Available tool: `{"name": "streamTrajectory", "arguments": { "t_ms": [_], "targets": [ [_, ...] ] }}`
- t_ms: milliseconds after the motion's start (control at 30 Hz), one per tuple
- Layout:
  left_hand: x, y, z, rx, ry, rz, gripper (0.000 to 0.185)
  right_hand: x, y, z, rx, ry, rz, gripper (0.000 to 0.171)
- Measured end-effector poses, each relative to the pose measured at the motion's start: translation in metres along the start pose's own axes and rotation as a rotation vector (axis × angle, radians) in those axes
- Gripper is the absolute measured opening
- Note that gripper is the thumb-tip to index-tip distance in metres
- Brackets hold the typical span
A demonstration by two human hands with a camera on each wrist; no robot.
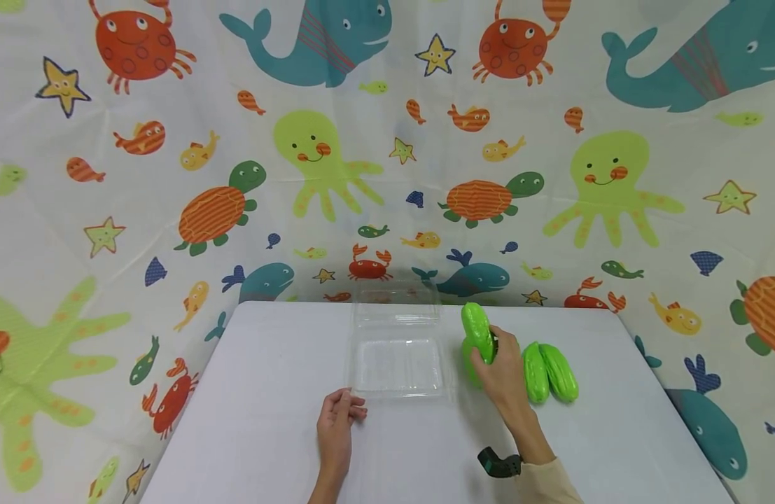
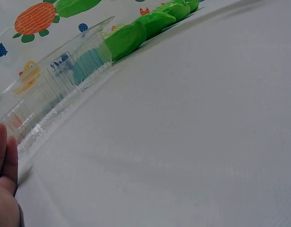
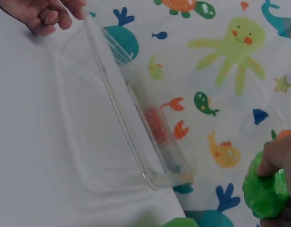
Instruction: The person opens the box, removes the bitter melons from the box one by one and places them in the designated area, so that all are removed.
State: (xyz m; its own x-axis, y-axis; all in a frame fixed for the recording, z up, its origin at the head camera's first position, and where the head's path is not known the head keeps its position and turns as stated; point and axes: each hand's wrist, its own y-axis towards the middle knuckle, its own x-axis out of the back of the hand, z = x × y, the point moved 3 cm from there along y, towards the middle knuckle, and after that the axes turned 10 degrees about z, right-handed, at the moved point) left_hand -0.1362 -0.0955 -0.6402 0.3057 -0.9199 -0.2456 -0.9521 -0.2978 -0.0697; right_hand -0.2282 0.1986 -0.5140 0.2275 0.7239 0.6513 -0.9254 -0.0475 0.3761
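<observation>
Head view, left to right: my left hand (image 1: 339,420) rests on the white counter (image 1: 261,420) at the near left corner of the clear plastic clamshell box (image 1: 396,364), fingers loosely bent, fingertips at its rim; I cannot tell whether they pinch the rim or only touch it. The box lies open, its lid (image 1: 396,302) tipped back toward the sea-creature cloth (image 1: 324,154), and I see nothing in its tray, only the moulded ribs, which the right wrist view shows through the clear wall (image 3: 112,109). Just right of the box, my right hand (image 1: 503,371) holds a green cucumber (image 1: 477,329), clenched round it and lifted off the counter with its tip pointing up and away; another green piece (image 1: 468,364) lies half hidden under that hand. Two more green cucumbers (image 1: 549,371) lie side by side further right, touching each other. As I judge it, the risks are these: the box is light and thin, so if my left hand only touches it, a knock from the cucumber against the right wall could slide or tip it; the upright lid could flop down over the tray; the glossy cucumber, held by a grip near one end, could swing or slip; and my wrist, passing low, could nudge the piece beneath it into rolling across the counter.
</observation>
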Motion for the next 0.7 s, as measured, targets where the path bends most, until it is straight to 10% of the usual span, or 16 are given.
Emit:
{"name": "streamTrajectory", "arguments": {
  "t_ms": [700],
  "targets": [
    [-0.001, -0.002, -0.003, -0.006, -0.008, 0.005, 0.034, 0.058, -0.002, -0.062, -0.114, -0.097, -0.099, 0.052]
  ]
}}
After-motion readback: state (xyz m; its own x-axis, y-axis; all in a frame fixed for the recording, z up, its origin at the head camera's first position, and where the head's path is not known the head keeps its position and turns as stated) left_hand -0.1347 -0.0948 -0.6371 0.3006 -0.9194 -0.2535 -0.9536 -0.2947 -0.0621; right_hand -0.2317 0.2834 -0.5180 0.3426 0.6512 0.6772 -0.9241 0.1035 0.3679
